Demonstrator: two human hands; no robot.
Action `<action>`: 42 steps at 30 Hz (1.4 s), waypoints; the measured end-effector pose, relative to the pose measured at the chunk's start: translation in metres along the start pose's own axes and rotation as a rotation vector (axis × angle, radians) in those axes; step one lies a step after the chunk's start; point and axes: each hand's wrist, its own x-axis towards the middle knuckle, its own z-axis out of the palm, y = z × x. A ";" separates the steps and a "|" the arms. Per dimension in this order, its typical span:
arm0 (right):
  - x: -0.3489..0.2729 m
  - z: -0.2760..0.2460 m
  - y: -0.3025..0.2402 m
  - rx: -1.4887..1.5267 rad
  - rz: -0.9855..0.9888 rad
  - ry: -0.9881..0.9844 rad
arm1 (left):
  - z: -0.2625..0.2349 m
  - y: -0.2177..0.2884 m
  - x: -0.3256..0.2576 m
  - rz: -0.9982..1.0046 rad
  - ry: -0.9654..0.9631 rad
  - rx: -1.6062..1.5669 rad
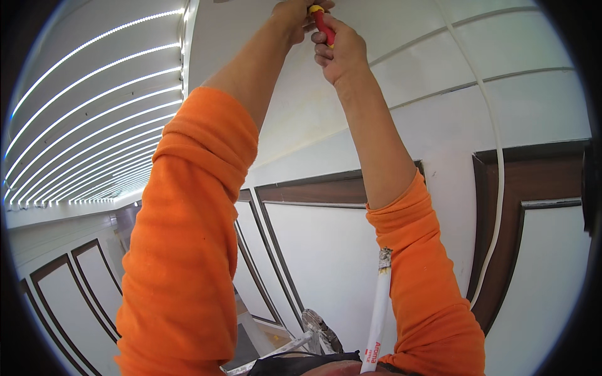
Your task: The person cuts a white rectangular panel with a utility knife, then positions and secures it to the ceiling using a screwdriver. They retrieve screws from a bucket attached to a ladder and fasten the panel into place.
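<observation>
Both my arms, in orange sleeves, reach up to the white ceiling (301, 106). My right hand (338, 53) is wrapped around a screwdriver (323, 26) with a red and yellow handle, held upright near the top edge. My left hand (295, 15) is closed just above it at the handle's upper end, partly cut off by the frame. The tool's tip and what it touches are hidden by my hands.
A white tube (378, 307) with a crusted end stands between my arms at the bottom. A thin white cable (498, 188) runs down the wall across brown-framed white panels (533, 182). Rows of light strips (94, 119) line the ceiling at left. A ladder top (320, 332) shows below.
</observation>
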 end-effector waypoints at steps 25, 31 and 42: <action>-0.004 0.021 0.016 -1.293 -0.650 0.331 | -0.026 -0.025 0.061 -0.027 -0.236 -0.104; -0.008 0.015 -0.021 -0.247 0.001 0.014 | -0.010 -0.009 0.049 -0.059 0.073 -0.041; -0.012 0.027 0.000 -1.444 -0.538 0.248 | -0.018 -0.015 0.034 -0.037 0.067 -0.147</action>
